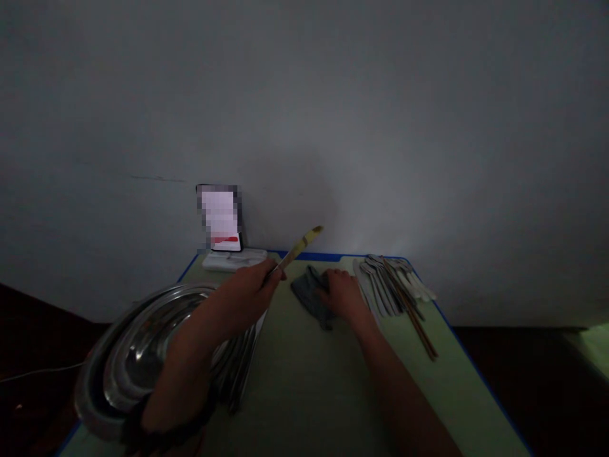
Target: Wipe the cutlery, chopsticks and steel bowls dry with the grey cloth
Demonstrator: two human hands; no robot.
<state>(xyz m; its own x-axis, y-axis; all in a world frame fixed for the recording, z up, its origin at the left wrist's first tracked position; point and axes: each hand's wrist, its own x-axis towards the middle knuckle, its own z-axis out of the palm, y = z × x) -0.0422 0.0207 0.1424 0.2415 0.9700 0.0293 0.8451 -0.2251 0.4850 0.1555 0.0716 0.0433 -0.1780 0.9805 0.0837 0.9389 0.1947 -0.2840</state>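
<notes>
My left hand (252, 289) is closed around the end of a long yellowish flat utensil (301, 245), perhaps a knife, which points up and to the right above the table. My right hand (343, 293) rests on a grey cloth (309, 292) lying on the pale green table (314, 381); its fingers curl over the cloth's right side. The two hands sit close together near the table's far middle. The scene is dim.
A large steel basin (128, 355) sits at the left front, with several metal utensils (240, 368) beside it. Spoons and chopsticks (394, 285) lie in a row at the far right. A phone on a white stand (219, 222) leans by the wall.
</notes>
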